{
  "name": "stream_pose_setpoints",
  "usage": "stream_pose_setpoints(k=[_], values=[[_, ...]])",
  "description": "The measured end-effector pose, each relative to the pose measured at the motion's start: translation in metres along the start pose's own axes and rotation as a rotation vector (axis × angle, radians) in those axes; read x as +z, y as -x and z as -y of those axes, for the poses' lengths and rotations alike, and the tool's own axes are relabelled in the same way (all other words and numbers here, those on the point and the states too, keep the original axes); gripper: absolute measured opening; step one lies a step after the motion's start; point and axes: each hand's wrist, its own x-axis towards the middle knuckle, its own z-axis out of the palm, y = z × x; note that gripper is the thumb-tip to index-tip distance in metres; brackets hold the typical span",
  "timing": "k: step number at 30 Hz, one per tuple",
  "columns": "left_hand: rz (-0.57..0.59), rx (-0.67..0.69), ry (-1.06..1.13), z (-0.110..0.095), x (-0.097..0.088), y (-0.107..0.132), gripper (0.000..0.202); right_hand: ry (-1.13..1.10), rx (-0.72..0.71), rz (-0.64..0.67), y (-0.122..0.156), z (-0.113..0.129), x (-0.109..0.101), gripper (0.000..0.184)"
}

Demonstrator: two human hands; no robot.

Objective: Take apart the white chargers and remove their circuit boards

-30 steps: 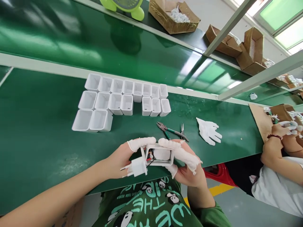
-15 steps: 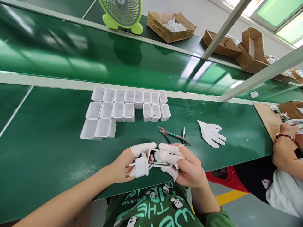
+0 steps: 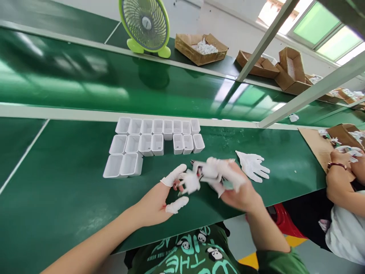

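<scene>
Shirt (image 3: 160, 263) print reads "THE", smaller "THAN NEVER" to its left; other lettering cut off. Bench (image 3: 71, 171) front edge runs below my left hand (image 3: 156, 203); green surface stretches left of the white cups (image 3: 138, 166). White glove (image 3: 253, 165) lies just beyond my right hand (image 3: 239, 192), which is closed round a blurred white housing (image 3: 208, 173) above the bench. White plug (image 3: 191, 183) sits beside it, toward my spread left fingers; whether they touch it, I cannot tell.
</scene>
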Motion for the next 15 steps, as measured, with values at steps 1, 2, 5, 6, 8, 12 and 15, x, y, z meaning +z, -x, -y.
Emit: stream_pose_setpoints(k=[1, 2, 5, 6, 8, 12, 15], values=[[0.000, -0.009, -0.081, -0.006, -0.001, -0.002, 0.072, 0.041, 0.071, -0.017, -0.009, -0.018, -0.004, 0.053], [0.001, -0.021, -0.153, -0.011, -0.003, -0.003, 0.072, 0.062, 0.152, -0.045, -0.021, -0.040, -0.007, 0.056], [0.020, -0.049, -0.257, -0.018, -0.006, -0.008, 0.066, 0.044, 0.453, -0.128, -0.063, -0.113, -0.006, 0.065], [0.028, -0.063, -0.281, -0.017, -0.007, -0.010, 0.063, 0.044, 0.578, -0.162, -0.077, -0.135, -0.002, 0.070], [0.036, -0.100, -0.330, -0.013, -0.008, -0.012, 0.052, 0.067, 0.652, -0.212, -0.102, -0.170, 0.009, 0.073], [0.021, -0.123, -0.410, -0.004, -0.010, -0.014, 0.030, 0.048, 0.658, -0.271, -0.125, -0.194, 0.028, 0.069], [-0.016, -0.088, -0.427, -0.001, -0.010, -0.013, 0.028, 0.029, 0.589, -0.300, -0.115, -0.178, 0.030, 0.058]])
